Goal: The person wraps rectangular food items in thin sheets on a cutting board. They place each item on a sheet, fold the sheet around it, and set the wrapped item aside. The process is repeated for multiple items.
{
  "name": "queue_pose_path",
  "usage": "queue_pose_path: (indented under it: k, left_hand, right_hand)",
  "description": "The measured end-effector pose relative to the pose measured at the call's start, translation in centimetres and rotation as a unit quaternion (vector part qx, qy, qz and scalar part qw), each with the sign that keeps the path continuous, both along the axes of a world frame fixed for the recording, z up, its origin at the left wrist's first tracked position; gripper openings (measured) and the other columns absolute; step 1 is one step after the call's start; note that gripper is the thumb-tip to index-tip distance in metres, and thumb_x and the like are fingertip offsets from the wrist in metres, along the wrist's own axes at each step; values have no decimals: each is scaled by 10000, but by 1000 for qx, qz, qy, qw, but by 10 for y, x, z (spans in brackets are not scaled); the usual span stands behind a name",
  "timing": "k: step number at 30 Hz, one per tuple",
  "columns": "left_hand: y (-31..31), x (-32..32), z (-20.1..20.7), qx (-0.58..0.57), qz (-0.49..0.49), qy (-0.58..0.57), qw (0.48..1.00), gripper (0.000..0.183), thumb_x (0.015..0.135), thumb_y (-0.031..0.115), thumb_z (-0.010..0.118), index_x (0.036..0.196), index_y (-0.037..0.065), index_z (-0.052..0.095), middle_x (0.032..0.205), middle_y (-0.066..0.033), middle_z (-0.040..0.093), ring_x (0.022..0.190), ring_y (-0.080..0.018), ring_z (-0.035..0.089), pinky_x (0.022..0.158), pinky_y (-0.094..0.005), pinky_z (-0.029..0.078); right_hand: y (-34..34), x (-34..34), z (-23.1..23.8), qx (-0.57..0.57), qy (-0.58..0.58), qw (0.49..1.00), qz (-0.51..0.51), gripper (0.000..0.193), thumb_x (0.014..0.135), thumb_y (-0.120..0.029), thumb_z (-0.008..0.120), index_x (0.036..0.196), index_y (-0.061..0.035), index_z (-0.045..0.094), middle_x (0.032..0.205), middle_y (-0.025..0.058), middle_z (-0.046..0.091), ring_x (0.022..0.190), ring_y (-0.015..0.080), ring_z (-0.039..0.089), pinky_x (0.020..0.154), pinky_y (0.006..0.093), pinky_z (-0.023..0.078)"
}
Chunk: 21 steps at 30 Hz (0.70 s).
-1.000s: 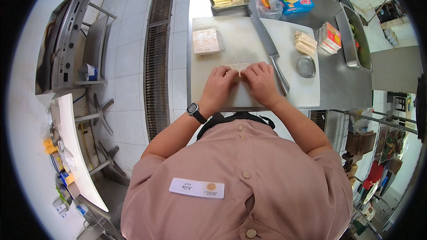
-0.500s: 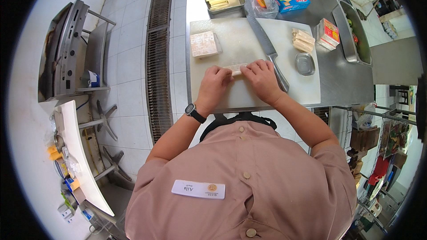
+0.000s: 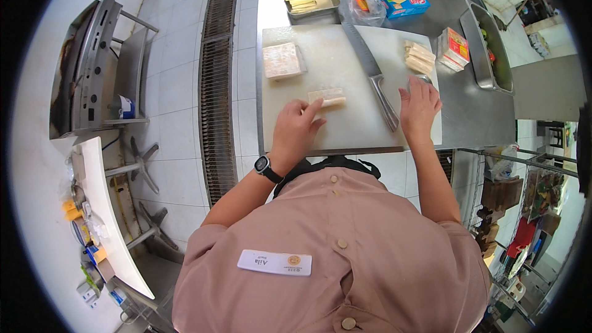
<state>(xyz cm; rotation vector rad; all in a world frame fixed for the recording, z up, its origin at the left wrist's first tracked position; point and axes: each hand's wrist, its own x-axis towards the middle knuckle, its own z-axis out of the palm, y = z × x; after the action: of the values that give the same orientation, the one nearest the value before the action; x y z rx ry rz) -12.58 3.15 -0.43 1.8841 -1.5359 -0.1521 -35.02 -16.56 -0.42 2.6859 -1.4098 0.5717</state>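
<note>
A partly rolled spring roll wrapper (image 3: 333, 102) lies on the white cutting board (image 3: 351, 135), its thin sheet flat beyond the roll. My left hand (image 3: 297, 126) rests at the left end of the roll, index finger touching it and thumb apart. Over on the right, my right hand (image 3: 420, 108) is open, fingers stretched over a small metal dish (image 3: 424, 78) that they mostly cover. Between the hands lies a large knife (image 3: 370, 65), handle toward me. A stack of square wrappers (image 3: 282, 60) sits at the board's left, finished rolls (image 3: 419, 57) at its right.
Beyond the board stand a metal tray (image 3: 335, 12) of pale yellow sticks, a plastic bag (image 3: 366, 15) with a red packet and a blue box (image 3: 405, 3). To the right are a red and white carton (image 3: 453, 49) and a deep steel pan (image 3: 487, 65) holding vegetables.
My right hand has left the roll and moved right to the small metal dish. My left hand has shifted slightly and loosened, still touching the roll.
</note>
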Motion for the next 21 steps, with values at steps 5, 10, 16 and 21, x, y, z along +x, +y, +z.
queue_pose_path:
  k: [5, 10, 16, 21]
  left_hand:
    - [6, -14, 6, 80, -52, -20, 995, 630, 798, 253, 798, 1374, 127, 576, 883, -106, 550, 800, -281, 559, 720, -395, 482]
    - [8, -14, 4, 112, -52, -37, 992, 763, 814, 305, 792, 1488, 151, 467, 875, -113, 524, 772, -281, 535, 710, -396, 473]
    - [9, -14, 0, 130, -51, -24, 990, 749, 799, 302, 798, 1459, 132, 488, 879, -124, 529, 786, -298, 543, 715, -409, 472]
    - [9, -11, -6, 98, -49, -30, 994, 727, 769, 295, 814, 1411, 123, 520, 888, -129, 551, 817, -315, 566, 723, -421, 477]
  right_hand:
    - [-6, -20, -11, -22, 111, 993, -38, 459, 971, -378, 603, 1320, -81, 578, 1352, 75, 589, 1322, 348, 438, 1034, 568, 308]
    - [-2, -3, 0, -22, 15, 1000, -15, 373, 946, -268, 610, 1268, -78, 621, 1291, 85, 607, 1300, 339, 452, 1025, 550, 322]
    - [47, 78, -3, 79, -57, 957, 275, 437, 802, -98, 622, 1239, -91, 635, 1138, 87, 620, 1136, 303, 526, 963, 469, 366]
    - [66, 117, -4, 136, 33, 924, 357, 411, 842, -147, 603, 1249, -114, 641, 1165, 63, 625, 1106, 264, 543, 950, 443, 363]
